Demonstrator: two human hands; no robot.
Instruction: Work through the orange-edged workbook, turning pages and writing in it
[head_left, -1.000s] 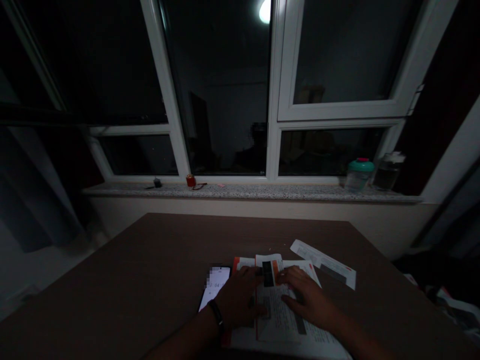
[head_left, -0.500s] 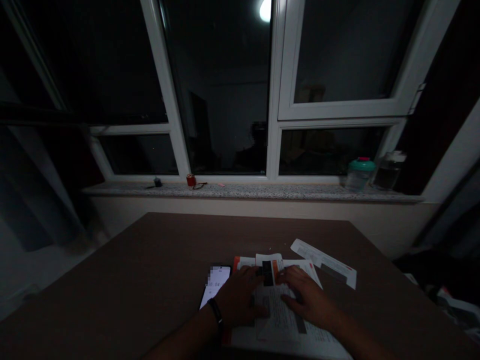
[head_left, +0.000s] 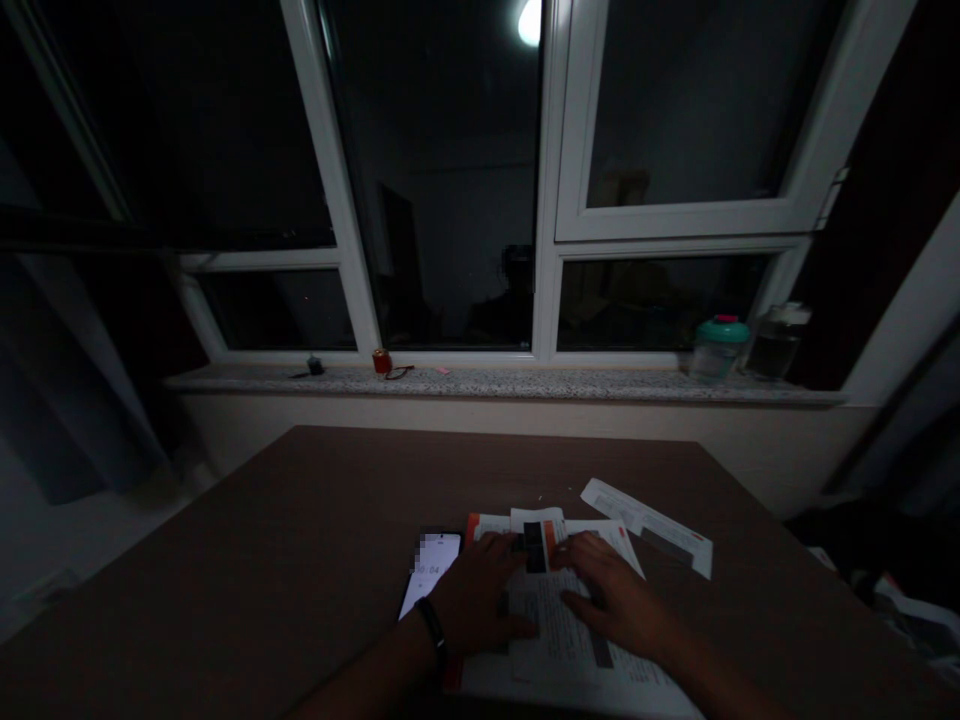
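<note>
My left hand (head_left: pixel 480 590) lies on a stack of printed papers (head_left: pixel 559 640), its fingertips at a narrow dark-and-orange strip (head_left: pixel 535 546) on a folded sheet. My right hand (head_left: pixel 611 598) rests on the same papers just to the right of that strip, fingers spread. Neither hand visibly grips anything. A black band (head_left: pixel 431 630) circles my left wrist. Left of that hand, a smartphone (head_left: pixel 430 575) lies with its screen lit, its lower part hidden by my hand. A long paper slip (head_left: pixel 645 522) lies beyond my right hand.
The papers lie on a brown table (head_left: pixel 225 580). Behind its far edge is a speckled stone windowsill (head_left: pixel 510 384) holding a green-lidded plastic jar (head_left: pixel 718 350), a glass jar (head_left: pixel 776 343) and a small red cup (head_left: pixel 382 361). Dark window panes rise above it.
Both hands stay almost where they were on the papers. The dark-and-orange strip looks slightly narrower, and nothing has been lifted.
</note>
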